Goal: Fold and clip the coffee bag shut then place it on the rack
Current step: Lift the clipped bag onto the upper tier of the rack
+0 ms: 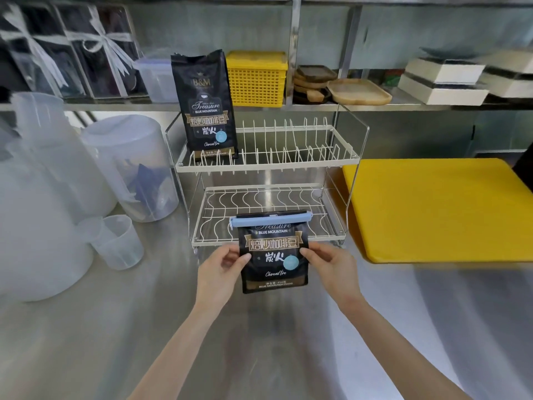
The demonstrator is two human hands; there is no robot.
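Note:
A black coffee bag [274, 255] is held upright in front of the lower tier of the white wire rack [268, 166]. Its top is folded down and a pale blue clip [271, 220] runs across the fold. My left hand [222, 269] grips the bag's left edge and my right hand [328, 264] grips its right edge. The bag hangs just above the steel counter, at the rack's front rim. A second, taller coffee bag [206, 105], unclipped, stands on the left end of the rack's upper tier.
Clear plastic jugs [129, 166] and a small measuring cup [118, 241] crowd the counter to the left. A yellow cutting board [438, 209] lies to the right of the rack. The shelf behind holds a yellow basket [256, 79], wooden trays [357, 90] and boxes.

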